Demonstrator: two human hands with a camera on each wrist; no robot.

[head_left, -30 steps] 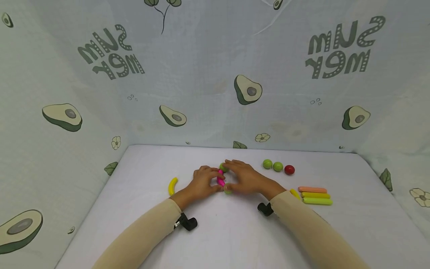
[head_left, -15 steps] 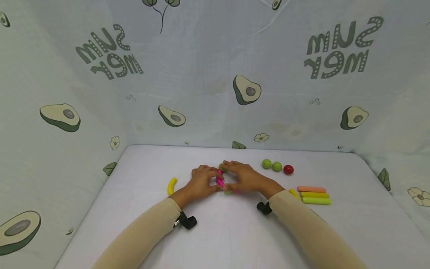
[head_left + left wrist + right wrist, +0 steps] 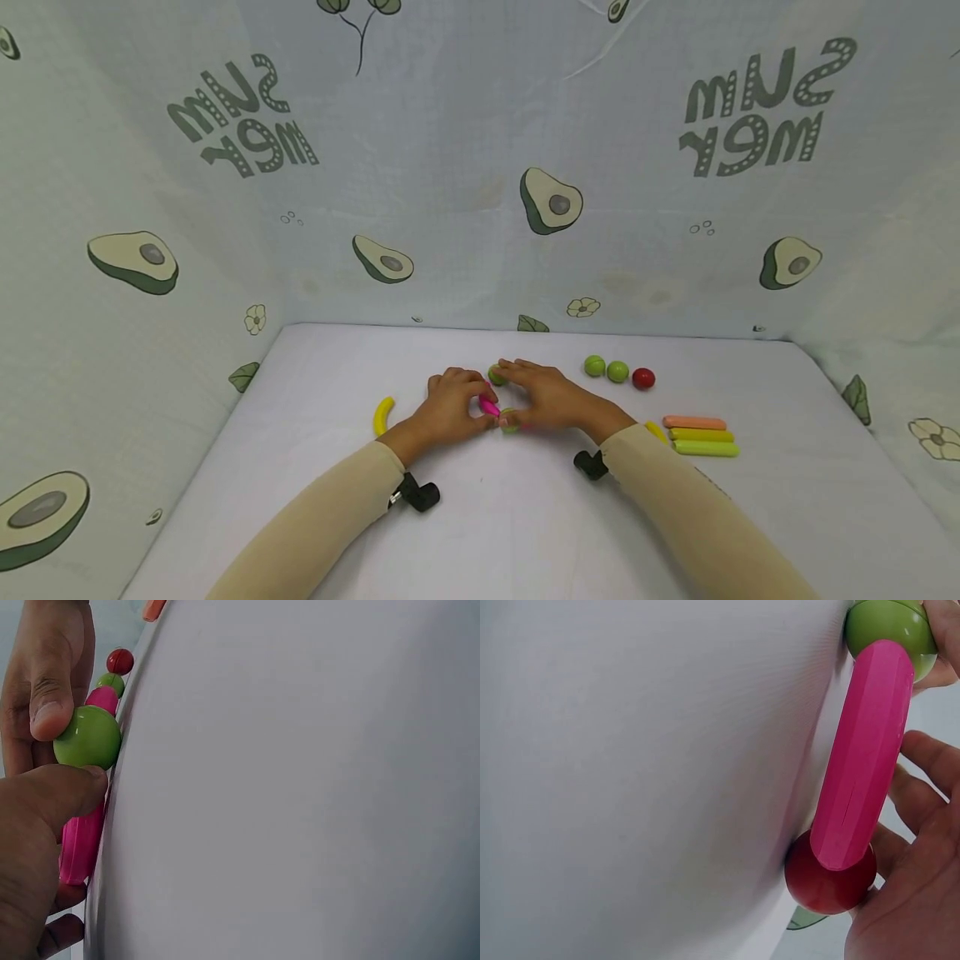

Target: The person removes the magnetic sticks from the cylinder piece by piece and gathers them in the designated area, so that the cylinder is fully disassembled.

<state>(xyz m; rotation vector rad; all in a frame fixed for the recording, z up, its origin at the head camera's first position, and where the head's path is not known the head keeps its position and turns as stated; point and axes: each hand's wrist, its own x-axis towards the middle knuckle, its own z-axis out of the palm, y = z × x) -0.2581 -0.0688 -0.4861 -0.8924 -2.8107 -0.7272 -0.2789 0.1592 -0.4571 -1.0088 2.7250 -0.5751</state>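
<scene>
In the head view, my left hand holds a bright pink curved rod between thumb and fingers. Its near end meets a green ball, which both thumbs touch in the left wrist view. My right hand lies opposite, thumb on that near ball, with fingertips by a second green ball farther back. In the right wrist view, another pink rod joins a green ball to a red ball, beside curled fingers. In the head view the right hand mostly covers this rod.
Two loose green balls and a red ball lie at the back right. Orange, yellow and lime straight rods lie at right. One curved yellow rod is at left, another beside the right sleeve.
The pink rod's far end has swung slightly left, away from the far green ball, with my left fingers. My right hand has barely moved.
</scene>
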